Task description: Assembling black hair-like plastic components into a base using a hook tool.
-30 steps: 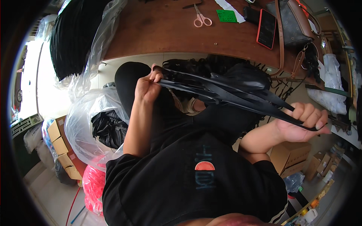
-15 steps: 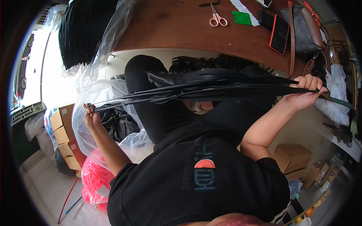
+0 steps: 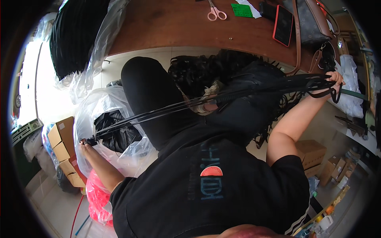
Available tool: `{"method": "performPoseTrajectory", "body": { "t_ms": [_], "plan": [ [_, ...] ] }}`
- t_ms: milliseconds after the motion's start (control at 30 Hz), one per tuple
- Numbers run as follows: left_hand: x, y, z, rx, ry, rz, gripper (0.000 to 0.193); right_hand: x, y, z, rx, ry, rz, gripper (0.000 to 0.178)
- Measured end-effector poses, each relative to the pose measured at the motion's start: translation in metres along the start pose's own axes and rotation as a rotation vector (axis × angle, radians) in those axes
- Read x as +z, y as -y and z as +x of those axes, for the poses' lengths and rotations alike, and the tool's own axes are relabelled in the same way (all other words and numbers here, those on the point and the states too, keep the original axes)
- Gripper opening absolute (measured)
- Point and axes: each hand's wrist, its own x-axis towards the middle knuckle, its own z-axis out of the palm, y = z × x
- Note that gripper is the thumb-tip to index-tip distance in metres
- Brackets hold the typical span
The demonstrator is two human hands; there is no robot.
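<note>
A bundle of long thin black strips point(image 3: 246, 91) is pulled taut across my lap, from low on the left to higher on the right. Its left end is gripped in my left hand point(image 3: 85, 143), where the strips bunch into a dark knot and partly hide the fingers. At the other end my right hand point(image 3: 335, 77) is closed round the strips, with several loose loops hanging below it. By my left hand stands a clear plastic bag point(image 3: 86, 107) holding a crumpled black bundle point(image 3: 115, 133).
Ahead is a brown table point(image 3: 158, 27) with pink-handled scissors point(image 3: 216, 14), a green card point(image 3: 241, 10), a red-edged phone point(image 3: 283, 25) and a handbag point(image 3: 313, 23). Black strips point(image 3: 190, 73) lie heaped beneath it. Cardboard boxes point(image 3: 61, 137) and a pink bag point(image 3: 97, 194) stand left.
My hands have drawn farther apart, the left one down and leftward, the right one up. The bundle looks thinner and longer, and loops now hang at my right hand.
</note>
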Motion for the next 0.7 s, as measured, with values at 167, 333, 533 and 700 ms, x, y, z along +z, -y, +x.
{"method": "performPoseTrajectory", "body": {
  "t_ms": [167, 333, 533, 700],
  "plan": [
    [0.06, 0.051, -0.013, -0.67, -0.041, -0.374, 0.041, -0.03, 0.027, 0.021, 0.02, -0.005, -0.088, 0.037],
    [0.022, 0.028, -0.005, -0.53, -0.214, -1.202, 0.032, -0.004, 0.075, 0.031, -0.022, 0.01, -0.118, 0.033],
    [-0.059, 0.005, -0.028, -0.238, -0.358, -2.169, 0.023, -0.01, 0.252, 0.054, -0.605, -0.02, -1.593, 0.034],
    [-0.121, 0.01, -0.125, 0.038, -0.499, -2.92, 0.02, 0.1, 0.12, 0.053, -0.14, 0.079, -0.637, 0.02]
  ]
}}
